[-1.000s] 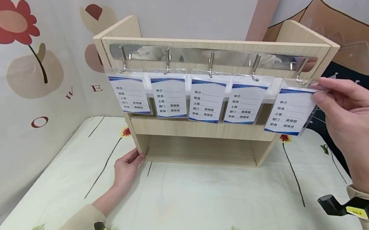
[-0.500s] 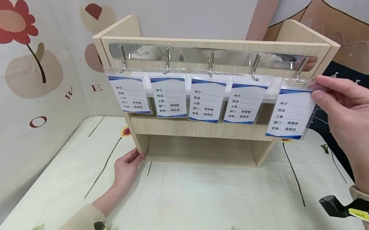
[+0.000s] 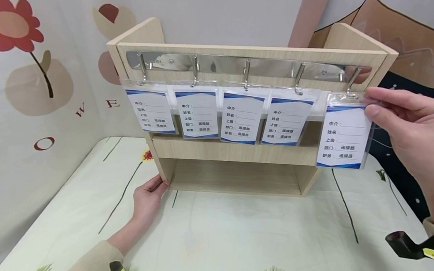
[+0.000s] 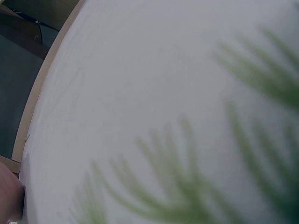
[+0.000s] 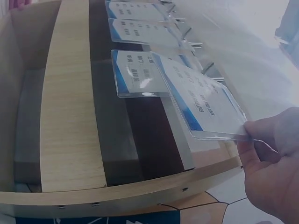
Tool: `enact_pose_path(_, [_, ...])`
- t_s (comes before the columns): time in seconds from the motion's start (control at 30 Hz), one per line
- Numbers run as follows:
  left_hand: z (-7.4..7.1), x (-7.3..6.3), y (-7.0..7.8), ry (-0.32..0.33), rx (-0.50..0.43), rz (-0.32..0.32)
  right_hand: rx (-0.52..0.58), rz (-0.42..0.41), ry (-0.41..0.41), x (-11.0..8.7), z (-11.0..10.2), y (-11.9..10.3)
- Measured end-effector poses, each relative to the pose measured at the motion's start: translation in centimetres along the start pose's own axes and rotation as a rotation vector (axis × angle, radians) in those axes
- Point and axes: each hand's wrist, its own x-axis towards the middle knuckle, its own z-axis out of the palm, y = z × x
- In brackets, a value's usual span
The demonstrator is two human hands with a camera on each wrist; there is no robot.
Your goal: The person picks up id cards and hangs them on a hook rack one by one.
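My right hand [image 3: 416, 134] pinches the upper right edge of a clear-sleeved name badge [image 3: 345, 137], thumb in front. The badge's top overlaps the rightmost metal hook [image 3: 353, 80] in the head view. In the right wrist view, the held badge [image 5: 201, 98] tilts out in front of its neighbour. My left hand [image 3: 147, 200] grips the lower left corner of a light wooden shelf [image 3: 234, 154], with the thumb at the front edge. Only a sliver of that hand [image 4: 9, 196] shows in the left wrist view.
Several matching badges [image 3: 242, 118] hang in a row from the other hooks on a shiny metal strip [image 3: 222, 63]. The shelf stands on a pale flowered cloth [image 3: 224, 234], against a printed curtain [image 3: 226, 13].
My right hand has drawn the rightmost badge slightly to the right, and its lower edge has swung down and right, so it hangs straighter. The left hand keeps its place on the shelf corner.
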Motion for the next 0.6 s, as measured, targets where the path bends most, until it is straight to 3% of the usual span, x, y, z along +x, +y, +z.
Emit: enact_pose_path(0.6, [0.08,0.09,-0.12,-0.004,-0.010,0.007,0.002,0.053,-0.022,0.07,-0.27,-0.30])
